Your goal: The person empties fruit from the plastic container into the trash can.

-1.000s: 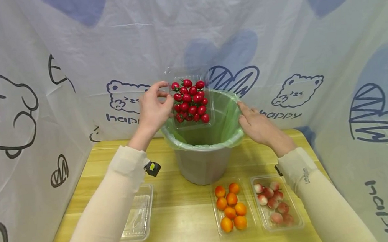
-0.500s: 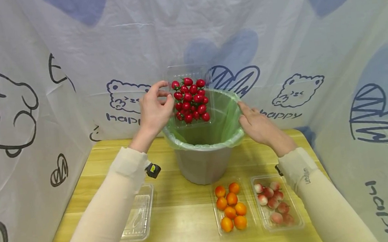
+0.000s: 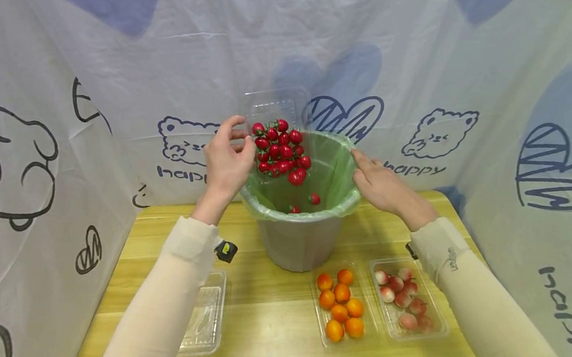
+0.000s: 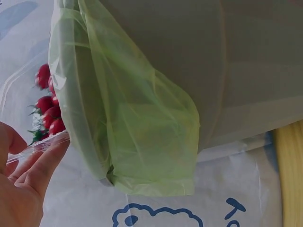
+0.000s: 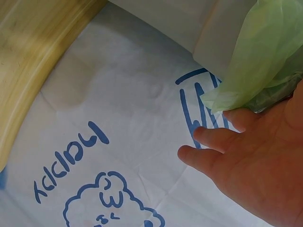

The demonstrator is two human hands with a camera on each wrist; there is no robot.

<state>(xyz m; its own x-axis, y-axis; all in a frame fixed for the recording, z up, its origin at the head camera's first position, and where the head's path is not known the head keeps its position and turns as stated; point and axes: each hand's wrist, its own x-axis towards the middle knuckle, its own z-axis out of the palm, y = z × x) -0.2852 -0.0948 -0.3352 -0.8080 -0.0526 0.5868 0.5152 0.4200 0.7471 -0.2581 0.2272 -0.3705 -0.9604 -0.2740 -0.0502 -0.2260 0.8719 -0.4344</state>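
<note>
My left hand (image 3: 230, 159) pinches the left edge of a clear plastic box (image 3: 275, 101), tilted over a grey trash can (image 3: 299, 245). Red cherry tomatoes (image 3: 283, 151) with green stems bunch toward the box's lower end. Two loose tomatoes (image 3: 314, 198) are below it, within the can's mouth. A thin green bag (image 3: 338, 168) lines the can and folds over its rim. On the right side, my right hand (image 3: 381, 187) holds the rim and bag. In the right wrist view, several of its fingers (image 5: 203, 158) extend outside, beside the green bag.
Clear boxes of orange fruit (image 3: 338, 313) and of pink-and-white fruit (image 3: 402, 298) stand at the wooden table's (image 3: 263, 328) front right. Another clear box (image 3: 204, 322), without fruit, lies partly behind my left forearm. Printed white cloth (image 3: 233, 47) hangs behind and at both sides.
The plastic box's far end has risen, steepening its tilt. Tomatoes have slid toward the lower end and two have dropped into the can's mouth. My right hand has stayed put.
</note>
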